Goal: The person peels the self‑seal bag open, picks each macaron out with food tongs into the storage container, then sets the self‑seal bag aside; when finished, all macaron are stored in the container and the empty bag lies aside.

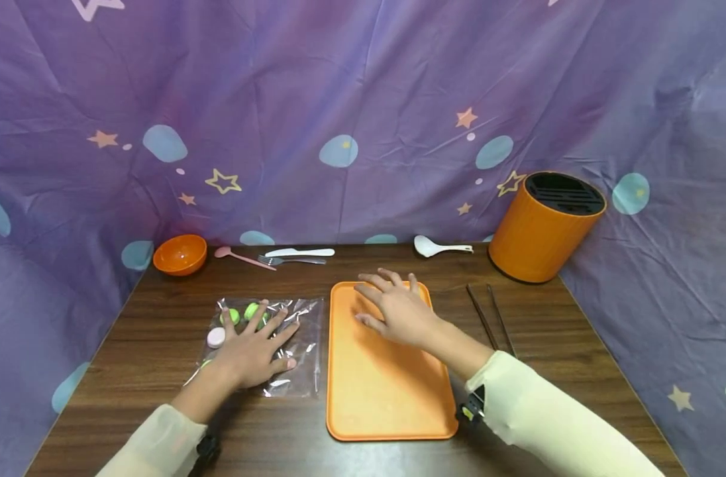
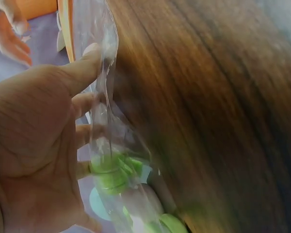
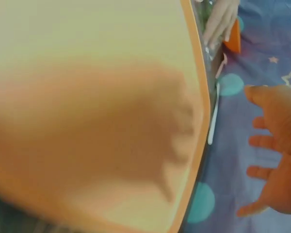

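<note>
**A:** Left of centre in the head view, the left hand lies flat on a clear plastic bag on the wooden table. Its fingers are spread and straight, pressing down on the film, not curled round it.

**B:** What is in the bag?

**A:** Small round pieces, green ones near the fingertips and a pink one at the bag's left edge. The left wrist view shows the film creased against the fingers, with the green pieces bunched low in the frame.

**B:** How would it handle?

**A:** My judgement: very light, limp and slippery. The film will crumple and slide on the wood, and the loose pieces will roll to whichever end hangs lowest. A pinch at a bare corner or along the bare right edge, away from the pieces, looks soundest.

**B:** And the other hand?

**A:** The right hand is open too, fingers relaxed and splayed over the upper part of the orange tray at frame centre, holding nothing. Whether it touches the tray I cannot tell; the right wrist view is blurred.

**B:** Anything else around?

**A:** An orange bowl at upper left, a pink spoon, a fork and a white spoon along the back, dark chopsticks right of the tray, and an orange knife block at upper right.
</note>
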Demonstrator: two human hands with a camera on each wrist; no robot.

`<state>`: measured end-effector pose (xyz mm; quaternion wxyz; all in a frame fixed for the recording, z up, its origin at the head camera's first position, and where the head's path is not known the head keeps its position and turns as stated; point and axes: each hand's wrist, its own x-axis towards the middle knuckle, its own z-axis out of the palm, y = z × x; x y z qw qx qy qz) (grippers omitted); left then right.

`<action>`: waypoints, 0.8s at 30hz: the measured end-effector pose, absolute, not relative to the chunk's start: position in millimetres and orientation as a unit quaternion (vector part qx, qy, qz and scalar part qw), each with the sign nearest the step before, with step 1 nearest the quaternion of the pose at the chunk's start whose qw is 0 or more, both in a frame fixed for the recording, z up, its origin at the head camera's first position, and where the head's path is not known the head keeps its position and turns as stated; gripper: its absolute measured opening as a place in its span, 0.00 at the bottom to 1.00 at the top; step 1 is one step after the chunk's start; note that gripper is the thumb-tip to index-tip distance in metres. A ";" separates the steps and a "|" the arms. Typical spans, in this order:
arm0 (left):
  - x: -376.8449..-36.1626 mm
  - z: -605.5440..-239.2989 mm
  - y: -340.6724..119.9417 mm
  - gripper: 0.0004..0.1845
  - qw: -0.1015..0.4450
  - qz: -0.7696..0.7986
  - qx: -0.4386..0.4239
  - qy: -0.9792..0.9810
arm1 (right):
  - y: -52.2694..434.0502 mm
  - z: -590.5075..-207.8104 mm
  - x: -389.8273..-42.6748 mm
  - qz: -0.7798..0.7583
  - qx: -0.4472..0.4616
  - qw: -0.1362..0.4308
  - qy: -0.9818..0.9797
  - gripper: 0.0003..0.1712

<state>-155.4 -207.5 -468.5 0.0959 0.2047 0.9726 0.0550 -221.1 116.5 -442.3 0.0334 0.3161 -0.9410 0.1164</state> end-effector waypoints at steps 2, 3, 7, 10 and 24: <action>-155.4 -469.9 -208.5 0.40 0.093 0.061 0.205 0.972 | 101.1 -447.2 -228.7 0.119 0.341 0.023 -0.932 0.31; -155.8 -470.4 -209.0 0.41 0.094 0.063 0.205 0.972 | 93.9 -449.6 -232.5 0.118 0.350 0.018 -0.929 0.30; -158.1 -472.3 -210.3 0.41 0.102 0.072 0.202 0.971 | 67.1 -458.1 -246.1 0.111 0.373 0.004 -0.921 0.26; -159.2 -470.0 -209.1 0.41 0.116 0.077 0.197 0.970 | 49.3 -464.4 -255.3 0.103 0.383 -0.001 -0.918 0.23; -159.5 -469.2 -207.0 0.41 0.121 0.063 0.190 0.972 | 1.9 -487.8 -275.7 0.061 0.350 -0.009 -0.935 0.15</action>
